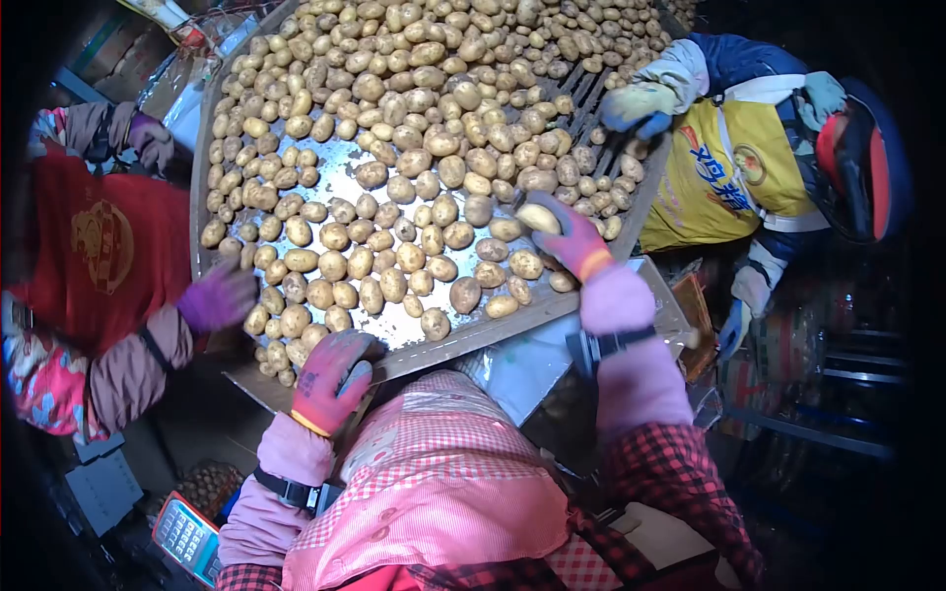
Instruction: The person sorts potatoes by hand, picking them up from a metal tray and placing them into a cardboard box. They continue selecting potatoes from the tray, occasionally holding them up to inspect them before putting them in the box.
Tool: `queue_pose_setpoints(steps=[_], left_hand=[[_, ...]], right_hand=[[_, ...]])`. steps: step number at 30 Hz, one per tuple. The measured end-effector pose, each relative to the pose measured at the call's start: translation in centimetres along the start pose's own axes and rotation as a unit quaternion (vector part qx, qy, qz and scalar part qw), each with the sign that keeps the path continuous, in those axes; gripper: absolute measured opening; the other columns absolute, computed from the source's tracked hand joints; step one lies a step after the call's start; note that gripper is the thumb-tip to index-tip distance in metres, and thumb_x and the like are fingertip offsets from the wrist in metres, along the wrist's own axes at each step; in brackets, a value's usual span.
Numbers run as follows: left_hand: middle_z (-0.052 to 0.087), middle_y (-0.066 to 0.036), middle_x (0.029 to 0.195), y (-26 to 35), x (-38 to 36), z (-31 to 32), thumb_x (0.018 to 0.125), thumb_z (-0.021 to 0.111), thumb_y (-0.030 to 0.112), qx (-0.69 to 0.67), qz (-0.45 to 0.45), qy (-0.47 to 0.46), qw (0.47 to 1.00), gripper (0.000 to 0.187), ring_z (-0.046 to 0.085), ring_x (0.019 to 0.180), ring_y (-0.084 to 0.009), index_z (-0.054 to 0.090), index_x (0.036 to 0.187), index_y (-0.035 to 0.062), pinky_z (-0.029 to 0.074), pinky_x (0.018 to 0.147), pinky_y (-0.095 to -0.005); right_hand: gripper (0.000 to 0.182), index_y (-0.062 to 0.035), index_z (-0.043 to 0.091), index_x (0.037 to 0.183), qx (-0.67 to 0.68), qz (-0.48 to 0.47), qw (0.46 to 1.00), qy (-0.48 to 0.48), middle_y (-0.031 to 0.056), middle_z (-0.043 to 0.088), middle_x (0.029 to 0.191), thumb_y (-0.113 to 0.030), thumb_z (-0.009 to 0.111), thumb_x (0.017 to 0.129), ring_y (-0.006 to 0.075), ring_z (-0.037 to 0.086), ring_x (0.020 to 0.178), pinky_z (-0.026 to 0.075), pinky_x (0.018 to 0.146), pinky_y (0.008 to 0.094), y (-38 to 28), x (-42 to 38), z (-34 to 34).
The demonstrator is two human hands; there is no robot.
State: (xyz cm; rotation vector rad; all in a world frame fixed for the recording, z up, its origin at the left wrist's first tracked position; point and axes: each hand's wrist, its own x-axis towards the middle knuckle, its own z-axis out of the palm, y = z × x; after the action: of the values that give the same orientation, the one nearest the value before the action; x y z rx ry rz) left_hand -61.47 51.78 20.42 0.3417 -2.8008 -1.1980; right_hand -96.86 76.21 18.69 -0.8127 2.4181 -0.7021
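My right hand, in a pink and grey glove, is closed around a pale, elongated potato above the right side of the sorting table. My left hand, gloved in red and purple, rests at the table's front edge near several small potatoes. Its fingers curve loosely with the thumb apart, and nothing shows in them. Loose potatoes lie scattered over the metal surface between my hands, some with dirt on their skins. Farther back they form a dense heap.
At the left, a person in a red apron has a purple-gloved hand at the table edge. Another person in a yellow apron reaches a gloved hand over dark slats at the right. A calculator-like device sits lower left.
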Motion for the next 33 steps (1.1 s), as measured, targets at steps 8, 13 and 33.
queue_pose_setpoints(steps=[8,13,33], left_hand=[[0.062,-0.018,0.119,0.2,0.7,1.0,0.083,0.066,0.017,-0.044,0.041,-0.035,0.998,0.039,0.056,0.115,-0.0366,0.062,0.120,0.0042,0.042,0.101,-0.0446],[0.063,-0.018,0.116,0.5,1.8,1.8,0.083,0.068,0.017,-0.074,0.071,-0.053,0.993,0.038,0.058,0.111,-0.0367,0.063,0.119,0.0045,0.043,0.099,-0.0446],[0.064,-0.016,0.114,-0.6,-3.1,-0.4,0.083,0.066,0.015,-0.036,-0.028,0.054,0.997,0.036,0.059,0.108,-0.0352,0.064,0.118,0.0061,0.045,0.095,-0.0436]], right_hand=[[0.030,-0.0084,0.061,0.117,0.727,0.009,0.685,0.045,0.0083,0.065,0.108,-0.023,0.066,0.091,0.0178,0.064,0.095,0.054,0.078,0.0342,10.9,-17.9,-2.3],[0.053,-0.0070,0.061,0.123,-0.047,0.347,0.936,0.028,0.0172,0.065,0.114,-0.040,0.068,0.082,0.0275,0.063,0.107,0.049,0.094,0.0392,11.5,-19.9,-2.9],[0.080,-0.0202,0.039,0.146,-0.231,0.031,0.966,0.114,0.0196,0.028,0.152,-0.056,0.063,0.079,0.0404,0.023,0.141,0.019,0.114,0.0514,-0.6,1.0,4.0]])
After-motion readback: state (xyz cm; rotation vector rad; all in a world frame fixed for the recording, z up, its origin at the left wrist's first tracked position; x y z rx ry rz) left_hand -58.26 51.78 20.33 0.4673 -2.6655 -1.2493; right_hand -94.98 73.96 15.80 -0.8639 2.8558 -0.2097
